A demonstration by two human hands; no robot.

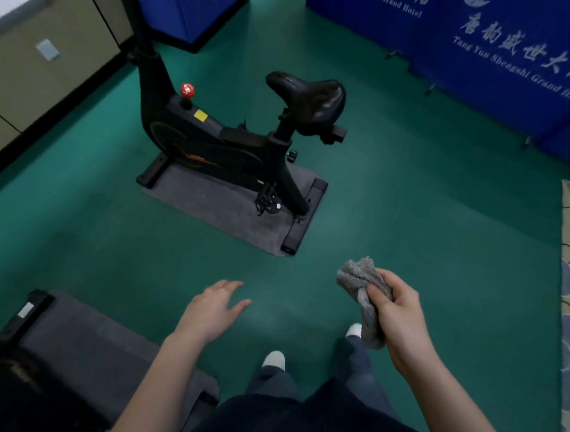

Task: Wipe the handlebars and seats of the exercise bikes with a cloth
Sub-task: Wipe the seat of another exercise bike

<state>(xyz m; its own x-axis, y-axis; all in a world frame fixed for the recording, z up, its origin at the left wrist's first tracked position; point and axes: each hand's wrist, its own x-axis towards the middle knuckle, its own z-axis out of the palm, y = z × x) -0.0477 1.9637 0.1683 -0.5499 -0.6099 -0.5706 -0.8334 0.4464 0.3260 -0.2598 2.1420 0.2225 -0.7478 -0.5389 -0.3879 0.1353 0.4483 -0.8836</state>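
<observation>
Floor: green smooth flooring [410, 208], blue printed hotel banners [500, 52] along the far edge.
Bike: black exercise bike [219, 143] with black padded saddle [309, 97], on grey rectangular mat [216, 206].
Left hand [212, 308]: fingers loosely spread, touching nothing.
Right hand [399, 312]: gripping crumpled grey cloth [361, 281], well short of the bike.

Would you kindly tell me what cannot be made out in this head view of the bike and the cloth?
All in the head view:
The exercise bike has its handlebars cut off by the top edge.
The base bar at lower left: the machine above it is cut off by the left edge.
The yellow label is too small to read.
The cloth is bunched in the right hand; fingers hide part of it.
</observation>
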